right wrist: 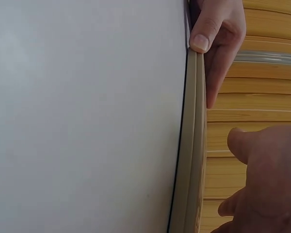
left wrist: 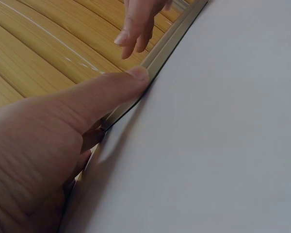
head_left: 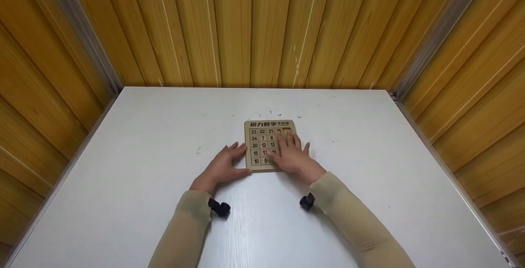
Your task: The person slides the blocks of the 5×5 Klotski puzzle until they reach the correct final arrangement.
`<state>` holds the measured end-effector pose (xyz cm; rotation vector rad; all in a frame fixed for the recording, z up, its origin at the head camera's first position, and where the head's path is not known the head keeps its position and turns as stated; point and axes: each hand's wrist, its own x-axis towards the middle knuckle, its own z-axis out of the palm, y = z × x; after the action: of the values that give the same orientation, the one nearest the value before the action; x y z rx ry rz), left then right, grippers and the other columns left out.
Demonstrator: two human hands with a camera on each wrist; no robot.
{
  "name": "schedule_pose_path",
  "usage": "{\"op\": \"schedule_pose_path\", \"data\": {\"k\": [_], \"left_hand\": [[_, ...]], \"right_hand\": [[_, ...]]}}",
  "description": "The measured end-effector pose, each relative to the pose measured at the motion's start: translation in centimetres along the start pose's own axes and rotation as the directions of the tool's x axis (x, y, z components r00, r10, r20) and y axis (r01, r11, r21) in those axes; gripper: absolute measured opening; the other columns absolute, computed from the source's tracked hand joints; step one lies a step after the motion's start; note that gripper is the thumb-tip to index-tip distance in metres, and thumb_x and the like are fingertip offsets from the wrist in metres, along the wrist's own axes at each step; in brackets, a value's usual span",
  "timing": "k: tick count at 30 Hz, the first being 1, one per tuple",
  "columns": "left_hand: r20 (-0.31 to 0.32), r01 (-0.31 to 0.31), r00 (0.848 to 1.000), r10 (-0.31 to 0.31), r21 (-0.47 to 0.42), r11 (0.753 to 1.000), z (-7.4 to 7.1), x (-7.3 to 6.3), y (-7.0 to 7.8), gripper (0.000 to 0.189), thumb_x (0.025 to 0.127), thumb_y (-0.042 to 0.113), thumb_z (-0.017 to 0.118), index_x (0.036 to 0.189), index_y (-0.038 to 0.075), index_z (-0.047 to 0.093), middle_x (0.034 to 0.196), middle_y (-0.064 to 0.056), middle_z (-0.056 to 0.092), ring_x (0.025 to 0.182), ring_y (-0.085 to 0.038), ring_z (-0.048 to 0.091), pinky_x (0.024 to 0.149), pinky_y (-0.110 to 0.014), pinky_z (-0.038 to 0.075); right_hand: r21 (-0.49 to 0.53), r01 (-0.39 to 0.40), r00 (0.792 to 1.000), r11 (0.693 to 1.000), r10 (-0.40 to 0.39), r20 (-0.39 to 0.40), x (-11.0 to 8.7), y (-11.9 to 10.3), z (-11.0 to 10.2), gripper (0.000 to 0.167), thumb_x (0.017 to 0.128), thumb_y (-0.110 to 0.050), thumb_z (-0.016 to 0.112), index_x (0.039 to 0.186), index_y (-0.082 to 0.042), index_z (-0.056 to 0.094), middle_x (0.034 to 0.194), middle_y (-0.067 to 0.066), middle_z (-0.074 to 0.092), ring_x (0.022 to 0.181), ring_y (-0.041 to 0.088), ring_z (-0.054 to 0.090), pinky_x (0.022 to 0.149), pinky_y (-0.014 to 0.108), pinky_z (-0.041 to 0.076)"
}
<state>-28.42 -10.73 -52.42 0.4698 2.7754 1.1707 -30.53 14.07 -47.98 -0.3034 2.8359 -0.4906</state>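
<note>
A wooden sliding number puzzle (head_left: 262, 168) lies flat on the white table, with dark characters along its top and square tiles numbered in dark print. A gap shows at its top right corner. My left hand (head_left: 223, 165) holds the near left corner, thumb at the front edge and fingers along the left side. In the left wrist view its thumb (left wrist: 116, 90) presses against the board's edge. Over the right-hand tiles lies my right hand (head_left: 292, 157), fingers spread and pointing away, hiding several tiles. From the right wrist, the right hand (right wrist: 269, 179) appears above the board's face.
The white table (head_left: 123, 157) has small dark scuffs (head_left: 270, 113) beyond the puzzle. Yellow wood-patterned panels (head_left: 262, 30) wall it in at the back and both sides, with grey metal posts (head_left: 82, 26) at the corners. Each sleeve cuff carries a small black camera (head_left: 221, 209).
</note>
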Motion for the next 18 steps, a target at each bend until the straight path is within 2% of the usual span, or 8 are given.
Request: {"op": "schedule_pose_path", "data": {"k": [7, 13, 18], "left_hand": [[-0.007, -0.037, 0.999, 0.037, 0.002, 0.999, -0.1, 0.0, -0.1, 0.086, 0.082, 0.035, 0.086, 0.154, 0.011, 0.046, 0.163, -0.002, 0.042, 0.159, -0.031, 0.026, 0.133, -0.052, 0.014], [0.005, -0.028, 1.0, 0.028, 0.001, 1.0, -0.1, -0.1, -0.1, 0.087, 0.082, 0.036, 0.086, 0.155, 0.013, 0.045, 0.164, 0.0, 0.04, 0.16, -0.028, 0.024, 0.133, -0.051, 0.011], [-0.001, -0.026, 1.0, 0.026, -0.009, 1.0, -0.1, -0.2, -0.1, 0.087, 0.081, 0.037, 0.086, 0.155, 0.014, 0.045, 0.165, -0.001, 0.039, 0.16, -0.031, 0.023, 0.132, -0.054, 0.012]], "right_hand": [[0.026, 0.007, 1.0, 1.0, -0.007, 0.019, -0.9, 0.4, -0.3, 0.088, 0.103, -0.062, 0.043, 0.167, -0.012, 0.008, 0.173, 0.022, 0.006, 0.161, 0.043, -0.006, 0.122, 0.075, -0.01], [-0.01, 0.002, 0.999, 1.0, -0.001, 0.033, 0.0, 0.4, -0.6, 0.089, 0.103, -0.061, 0.044, 0.166, -0.008, 0.009, 0.173, 0.021, 0.007, 0.16, 0.044, -0.005, 0.122, 0.076, -0.009], [-0.028, -0.013, 0.999, 1.0, 0.014, 0.049, 0.9, 0.4, -0.8, 0.091, 0.103, -0.062, 0.043, 0.166, -0.007, 0.006, 0.174, 0.019, 0.005, 0.161, 0.043, -0.005, 0.122, 0.076, -0.008]]}}
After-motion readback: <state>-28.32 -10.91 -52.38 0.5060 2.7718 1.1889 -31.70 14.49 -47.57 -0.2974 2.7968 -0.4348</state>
